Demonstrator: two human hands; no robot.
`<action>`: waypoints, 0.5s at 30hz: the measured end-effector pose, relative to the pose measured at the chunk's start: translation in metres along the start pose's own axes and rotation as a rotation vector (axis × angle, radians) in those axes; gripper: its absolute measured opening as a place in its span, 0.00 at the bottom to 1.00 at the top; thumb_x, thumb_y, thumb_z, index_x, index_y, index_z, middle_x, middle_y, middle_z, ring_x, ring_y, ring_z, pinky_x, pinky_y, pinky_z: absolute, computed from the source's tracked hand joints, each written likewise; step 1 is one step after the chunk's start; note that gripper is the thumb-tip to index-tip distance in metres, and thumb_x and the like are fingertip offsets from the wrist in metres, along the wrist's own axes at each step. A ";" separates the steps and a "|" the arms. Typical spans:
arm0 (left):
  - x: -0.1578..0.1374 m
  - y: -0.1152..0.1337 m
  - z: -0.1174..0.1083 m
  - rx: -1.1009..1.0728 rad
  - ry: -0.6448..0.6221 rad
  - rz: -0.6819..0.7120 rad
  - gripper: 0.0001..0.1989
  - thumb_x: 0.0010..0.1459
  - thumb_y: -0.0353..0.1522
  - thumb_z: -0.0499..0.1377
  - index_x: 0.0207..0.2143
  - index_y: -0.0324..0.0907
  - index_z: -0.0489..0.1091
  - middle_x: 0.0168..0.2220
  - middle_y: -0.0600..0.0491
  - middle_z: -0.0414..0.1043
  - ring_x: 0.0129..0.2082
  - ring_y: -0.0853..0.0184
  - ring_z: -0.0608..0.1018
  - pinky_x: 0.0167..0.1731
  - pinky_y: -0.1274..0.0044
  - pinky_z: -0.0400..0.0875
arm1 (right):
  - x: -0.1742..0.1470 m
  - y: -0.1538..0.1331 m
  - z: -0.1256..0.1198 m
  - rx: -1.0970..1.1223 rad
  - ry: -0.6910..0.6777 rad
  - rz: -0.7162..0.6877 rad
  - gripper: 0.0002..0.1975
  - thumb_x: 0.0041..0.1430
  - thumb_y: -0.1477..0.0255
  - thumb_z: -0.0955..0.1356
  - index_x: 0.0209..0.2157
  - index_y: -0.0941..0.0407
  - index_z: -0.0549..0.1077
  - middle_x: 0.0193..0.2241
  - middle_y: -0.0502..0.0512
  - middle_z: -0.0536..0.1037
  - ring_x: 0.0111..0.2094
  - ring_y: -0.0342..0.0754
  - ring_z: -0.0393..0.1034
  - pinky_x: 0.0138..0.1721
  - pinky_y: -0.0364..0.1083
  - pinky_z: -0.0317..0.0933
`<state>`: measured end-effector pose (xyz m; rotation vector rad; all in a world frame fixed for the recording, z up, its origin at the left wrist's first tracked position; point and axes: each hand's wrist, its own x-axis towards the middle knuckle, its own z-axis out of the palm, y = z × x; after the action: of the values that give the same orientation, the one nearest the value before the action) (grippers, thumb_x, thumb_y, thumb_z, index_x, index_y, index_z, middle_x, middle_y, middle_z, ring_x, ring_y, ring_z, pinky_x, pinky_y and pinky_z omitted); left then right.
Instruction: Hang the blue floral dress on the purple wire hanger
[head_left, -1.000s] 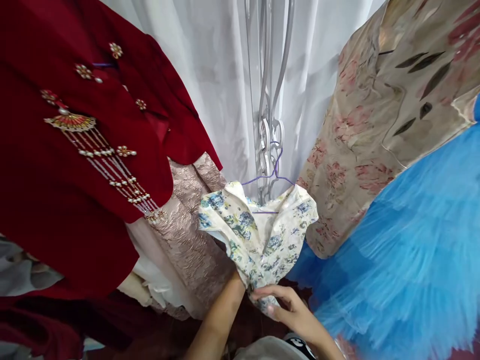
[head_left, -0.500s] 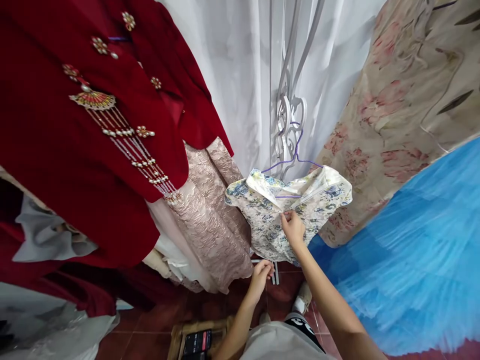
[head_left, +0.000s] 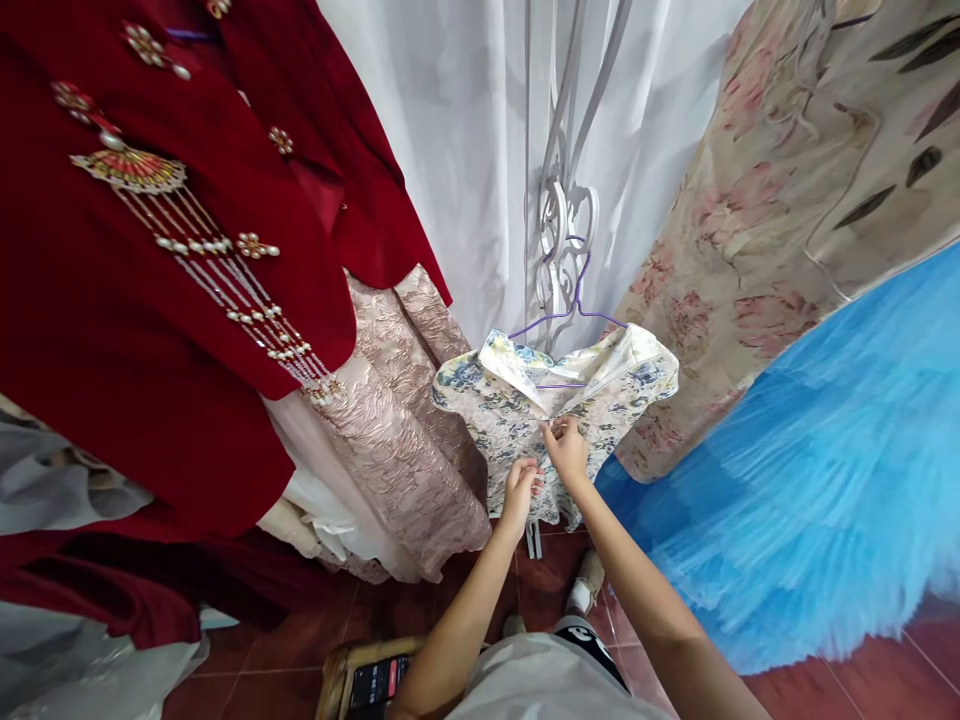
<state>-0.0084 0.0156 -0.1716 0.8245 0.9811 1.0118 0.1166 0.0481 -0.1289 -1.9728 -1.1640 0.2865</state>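
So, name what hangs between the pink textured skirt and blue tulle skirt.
The head view shows a white blue-flowered top, then a beige pink-flowered garment.

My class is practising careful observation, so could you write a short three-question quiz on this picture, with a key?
1. Multiple choice: what colour is the hanger holding the top?
A) Green
B) Purple
C) Black

2. True or false: the red jacket hangs on the picture's left, and the blue skirt on its right.

3. Short answer: which of the person's hands is at the base of the top's neckline?

Key: 1. B; 2. True; 3. The right hand, with the left hand a little lower.
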 end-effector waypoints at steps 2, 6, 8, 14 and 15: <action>-0.001 -0.005 0.001 -0.011 0.022 -0.023 0.25 0.44 0.45 0.67 0.41 0.42 0.68 0.33 0.52 0.75 0.25 0.71 0.74 0.26 0.80 0.63 | 0.002 -0.002 0.001 0.015 -0.002 -0.010 0.18 0.66 0.59 0.63 0.46 0.60 0.70 0.27 0.57 0.80 0.30 0.52 0.74 0.31 0.44 0.52; -0.013 -0.015 -0.003 -0.011 0.048 -0.069 0.27 0.41 0.47 0.68 0.40 0.43 0.67 0.31 0.53 0.75 0.23 0.71 0.73 0.24 0.80 0.62 | 0.004 -0.004 0.002 0.058 -0.015 -0.024 0.16 0.66 0.61 0.61 0.40 0.58 0.71 0.26 0.57 0.79 0.28 0.52 0.73 0.31 0.44 0.53; -0.017 -0.014 -0.005 -0.005 0.039 -0.085 0.28 0.43 0.51 0.68 0.40 0.41 0.70 0.31 0.50 0.76 0.24 0.70 0.74 0.25 0.79 0.63 | -0.005 -0.002 -0.001 0.089 -0.041 -0.034 0.16 0.65 0.59 0.61 0.35 0.57 0.71 0.23 0.55 0.76 0.26 0.51 0.71 0.29 0.44 0.54; -0.004 0.009 0.002 -0.141 -0.070 -0.189 0.25 0.47 0.53 0.67 0.29 0.39 0.73 0.28 0.48 0.76 0.29 0.65 0.77 0.28 0.78 0.68 | -0.070 0.015 -0.020 0.475 -0.275 -0.086 0.22 0.62 0.50 0.66 0.31 0.56 0.72 0.16 0.48 0.70 0.19 0.47 0.64 0.24 0.44 0.56; -0.002 0.011 0.007 -0.170 -0.057 -0.210 0.22 0.45 0.49 0.69 0.27 0.40 0.72 0.25 0.50 0.74 0.27 0.65 0.77 0.27 0.77 0.67 | -0.079 0.016 -0.024 0.545 -0.307 -0.068 0.23 0.61 0.50 0.67 0.29 0.56 0.73 0.16 0.49 0.71 0.19 0.47 0.64 0.24 0.44 0.57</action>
<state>-0.0057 0.0168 -0.1594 0.5928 0.8994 0.8725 0.0966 -0.0331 -0.1410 -1.4387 -1.1830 0.8026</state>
